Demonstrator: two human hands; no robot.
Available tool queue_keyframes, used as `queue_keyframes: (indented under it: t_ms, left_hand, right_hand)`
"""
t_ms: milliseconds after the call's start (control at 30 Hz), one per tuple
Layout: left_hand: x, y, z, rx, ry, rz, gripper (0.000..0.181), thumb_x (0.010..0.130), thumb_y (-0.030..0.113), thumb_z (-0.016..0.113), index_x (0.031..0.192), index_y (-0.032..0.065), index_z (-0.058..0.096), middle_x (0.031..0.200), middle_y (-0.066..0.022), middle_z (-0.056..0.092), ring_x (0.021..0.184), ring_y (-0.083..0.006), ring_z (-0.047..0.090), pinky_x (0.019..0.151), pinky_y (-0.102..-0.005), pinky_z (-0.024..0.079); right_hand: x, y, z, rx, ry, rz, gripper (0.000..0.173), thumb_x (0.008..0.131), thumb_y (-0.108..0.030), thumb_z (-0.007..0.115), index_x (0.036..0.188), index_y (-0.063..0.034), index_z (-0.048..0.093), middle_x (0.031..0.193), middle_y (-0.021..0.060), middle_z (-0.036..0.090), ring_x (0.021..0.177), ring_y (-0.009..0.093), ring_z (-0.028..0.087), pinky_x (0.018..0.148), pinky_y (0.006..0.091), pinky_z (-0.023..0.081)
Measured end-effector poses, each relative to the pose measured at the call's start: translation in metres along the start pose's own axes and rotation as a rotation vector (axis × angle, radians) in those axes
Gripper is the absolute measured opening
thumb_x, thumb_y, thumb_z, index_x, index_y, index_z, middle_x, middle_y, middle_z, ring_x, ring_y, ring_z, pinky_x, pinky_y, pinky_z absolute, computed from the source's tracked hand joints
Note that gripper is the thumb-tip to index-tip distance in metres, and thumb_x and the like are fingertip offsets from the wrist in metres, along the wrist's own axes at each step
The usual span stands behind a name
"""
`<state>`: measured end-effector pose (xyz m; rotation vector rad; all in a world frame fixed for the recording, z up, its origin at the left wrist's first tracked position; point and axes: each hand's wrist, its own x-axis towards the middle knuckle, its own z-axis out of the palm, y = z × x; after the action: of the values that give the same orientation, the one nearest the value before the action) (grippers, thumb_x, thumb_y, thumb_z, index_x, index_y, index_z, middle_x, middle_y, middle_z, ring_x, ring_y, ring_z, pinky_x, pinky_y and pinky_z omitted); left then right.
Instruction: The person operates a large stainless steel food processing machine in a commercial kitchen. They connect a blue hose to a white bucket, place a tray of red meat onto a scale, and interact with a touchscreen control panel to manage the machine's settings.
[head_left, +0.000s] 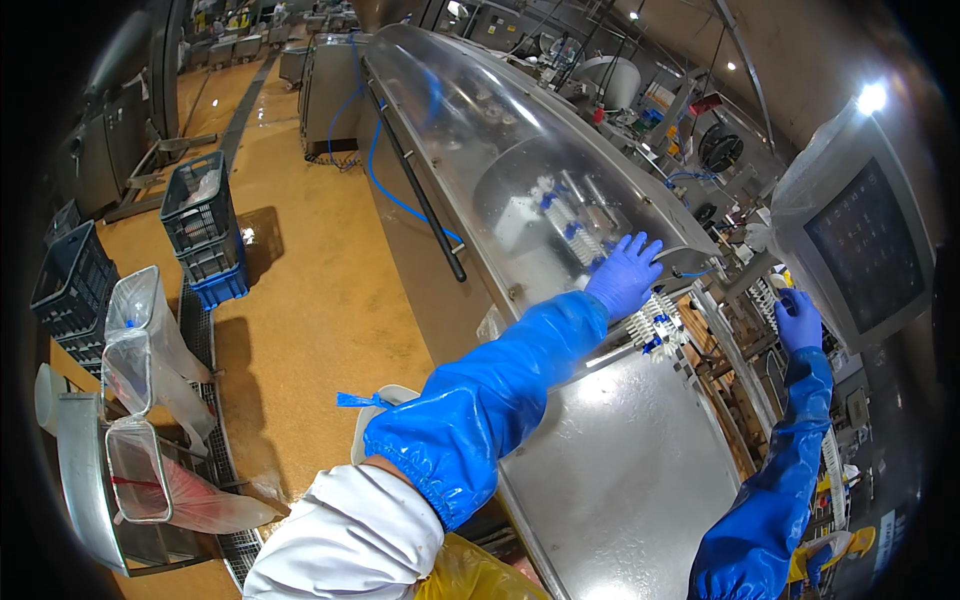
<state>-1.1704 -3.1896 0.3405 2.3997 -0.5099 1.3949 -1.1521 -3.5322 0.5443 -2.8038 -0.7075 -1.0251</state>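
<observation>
My left hand (625, 277), in a purple glove and blue sleeve, lies with fingers spread on the lower end of a clear curved machine cover (480, 142). Just beneath it, a conveyor (658, 326) with white toothed pieces and blue parts comes out from under the cover. More of these white and blue parts show through the plastic. Farther right, my right hand (799, 319) has its fingers bent beside a white toothed chain (763, 304), below a touchscreen panel (866, 240). Whether it grips something there is unclear.
A metal table (630, 465) stands before me. A black handle bar (420, 195) runs along the machine's side. On the left are stacked crates (199, 217) and wire frames with clear bags (142, 465). The orange floor (330, 300) looks wet in places.
</observation>
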Motion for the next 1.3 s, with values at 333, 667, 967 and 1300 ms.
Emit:
queue_keyframes:
  t_ms: [333,667,967,1300]
  left_hand:
    - [0.001,0.007,-0.007,-0.070,0.050,0.007,0.035,0.080,0.018,0.065,0.114,0.0062,0.064,0.141,-0.0194,0.049,0.136,-0.0434,0.041,0.114,-0.0559,0.032]
    - [0.002,-0.002,-0.013,-0.039,-0.001,0.030,0.037,0.080,0.016,0.066,0.116,0.0065,0.062,0.147,-0.0174,0.045,0.136,-0.0432,0.039,0.113,-0.0566,0.031]
    - [0.004,0.007,-0.005,-0.007,-0.049,0.019,0.038,0.083,0.018,0.066,0.119,0.0083,0.061,0.150,-0.0160,0.042,0.140,-0.0418,0.035,0.115,-0.0558,0.029]
    - [0.005,0.005,-0.007,0.015,-0.040,0.021,0.038,0.082,0.019,0.066,0.119,0.0085,0.061,0.149,-0.0156,0.042,0.139,-0.0411,0.036,0.114,-0.0560,0.030]
  right_hand:
    - [0.002,-0.022,-0.014,0.041,-0.093,0.002,0.031,0.089,-0.019,0.068,0.116,-0.0043,0.068,0.104,0.0134,0.068,0.093,0.027,0.069,0.083,0.0355,0.054]
    - [0.025,-0.026,-0.047,-0.051,0.264,0.008,0.057,0.087,-0.029,0.065,0.138,-0.0068,0.050,0.124,0.0195,0.058,0.116,0.038,0.059,0.101,0.0447,0.047]
    - [0.037,0.013,-0.102,-0.041,0.493,0.379,0.075,0.084,-0.029,0.066,0.151,-0.0090,0.037,0.117,0.0158,0.064,0.109,0.032,0.064,0.097,0.0430,0.050]
    - [0.061,-0.003,-0.136,-0.008,0.476,0.427,0.080,0.084,-0.030,0.064,0.155,-0.0148,0.032,0.106,0.0090,0.071,0.103,0.030,0.068,0.096,0.0432,0.051]
